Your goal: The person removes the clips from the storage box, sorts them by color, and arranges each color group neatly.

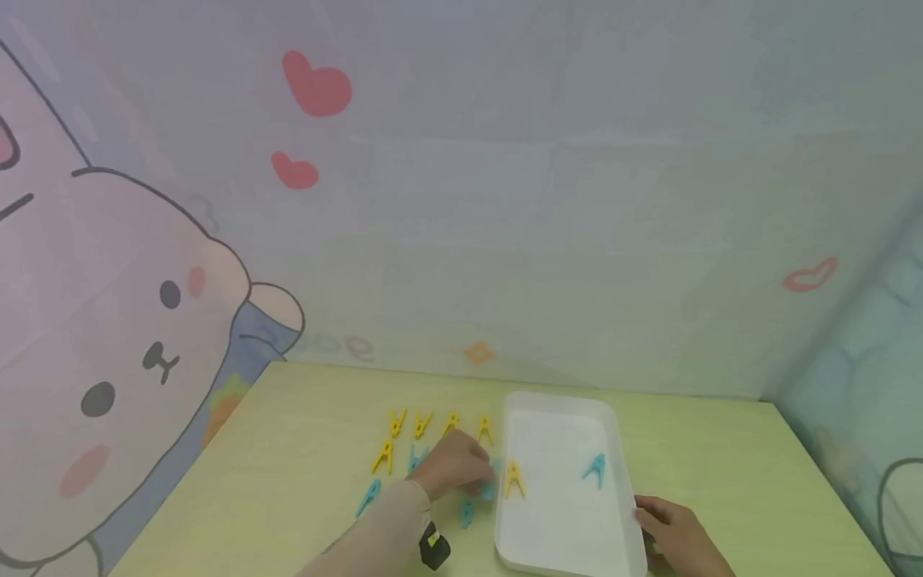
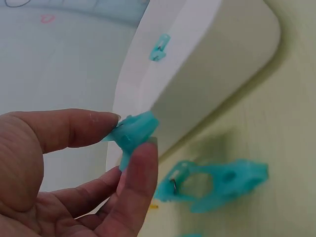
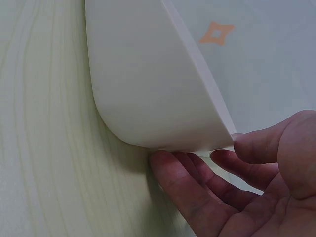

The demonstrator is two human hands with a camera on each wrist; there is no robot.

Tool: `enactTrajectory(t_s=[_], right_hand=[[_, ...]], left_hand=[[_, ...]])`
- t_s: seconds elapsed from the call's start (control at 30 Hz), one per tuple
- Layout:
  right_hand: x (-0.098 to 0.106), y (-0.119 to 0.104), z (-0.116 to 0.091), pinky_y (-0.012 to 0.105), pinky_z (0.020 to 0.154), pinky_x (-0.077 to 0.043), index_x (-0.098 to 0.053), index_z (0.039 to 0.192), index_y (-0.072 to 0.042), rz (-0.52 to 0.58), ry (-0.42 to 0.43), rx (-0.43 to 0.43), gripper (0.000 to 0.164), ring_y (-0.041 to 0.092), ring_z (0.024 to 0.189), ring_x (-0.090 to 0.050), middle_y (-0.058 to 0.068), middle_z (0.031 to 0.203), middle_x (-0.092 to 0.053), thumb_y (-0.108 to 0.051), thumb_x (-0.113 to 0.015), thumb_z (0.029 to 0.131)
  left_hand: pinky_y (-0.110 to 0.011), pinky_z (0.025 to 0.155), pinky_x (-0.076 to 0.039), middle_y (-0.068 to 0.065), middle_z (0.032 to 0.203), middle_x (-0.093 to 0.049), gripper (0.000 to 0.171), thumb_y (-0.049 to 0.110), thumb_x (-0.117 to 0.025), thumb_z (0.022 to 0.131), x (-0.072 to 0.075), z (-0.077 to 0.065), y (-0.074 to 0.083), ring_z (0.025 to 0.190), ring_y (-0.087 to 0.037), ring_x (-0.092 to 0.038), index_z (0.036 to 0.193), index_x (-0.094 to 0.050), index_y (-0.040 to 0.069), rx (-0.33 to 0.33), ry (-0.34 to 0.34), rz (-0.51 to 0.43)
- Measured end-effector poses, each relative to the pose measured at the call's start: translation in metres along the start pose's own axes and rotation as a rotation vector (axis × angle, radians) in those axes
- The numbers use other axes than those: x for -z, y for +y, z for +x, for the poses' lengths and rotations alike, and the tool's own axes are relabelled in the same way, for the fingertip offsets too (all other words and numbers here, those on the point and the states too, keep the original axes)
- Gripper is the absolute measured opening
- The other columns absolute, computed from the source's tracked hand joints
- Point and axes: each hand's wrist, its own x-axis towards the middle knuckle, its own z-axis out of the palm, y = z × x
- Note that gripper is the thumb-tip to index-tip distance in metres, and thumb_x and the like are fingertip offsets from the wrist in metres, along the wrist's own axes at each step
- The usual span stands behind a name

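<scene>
My left hand [image 1: 453, 465] pinches a teal clothespin [image 2: 134, 131] between thumb and fingers, just off the left wall of the white tray [image 1: 555, 433]. On the table below it, another teal clothespin [image 2: 224, 182] shows close up in the left wrist view. A yellow clothespin [image 1: 513, 478] and a blue one [image 1: 596, 470] lie in the tray. My right hand [image 1: 674, 533] holds the tray's right side, thumb at the rim and curled fingertips against the outer wall [image 3: 148, 89].
Several yellow clothespins [image 1: 421, 425] lie on the table [image 1: 303, 449] left of the tray. Nearer me are blue ones, including one at the left [image 1: 368, 495] and one below my left hand [image 1: 466, 514]. A patterned backdrop [image 1: 461, 240] rises behind the table.
</scene>
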Motion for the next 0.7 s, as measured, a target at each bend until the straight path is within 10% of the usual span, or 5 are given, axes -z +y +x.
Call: enactTrajectory(t_s=[0.13,0.7], right_hand=[[0.001,0.000,0.000,0.044,0.071,-0.058,-0.053,0.131,0.011,-0.014,-0.005,-0.008,0.042,0.027,0.091,-0.067,0.023,0.115,-0.065,-0.018,-0.057,0.101],[0.002,-0.003,-0.004,0.043,0.070,-0.058,-0.051,0.133,0.013,-0.062,-0.006,0.005,0.044,0.029,0.096,-0.066,0.028,0.121,-0.061,-0.018,-0.055,0.102]], left_hand=[[-0.039,0.067,-0.059,-0.023,0.103,-0.067,0.039,0.003,-0.076,0.076,0.010,-0.008,-0.012,0.070,-0.025,-0.070,0.109,-0.066,-0.014,0.032,0.015,-0.038],[-0.043,0.070,-0.053,-0.011,0.089,-0.061,0.031,0.005,-0.077,0.075,0.024,-0.029,-0.044,0.057,-0.018,-0.061,0.097,-0.056,-0.002,0.103,0.147,0.244]])
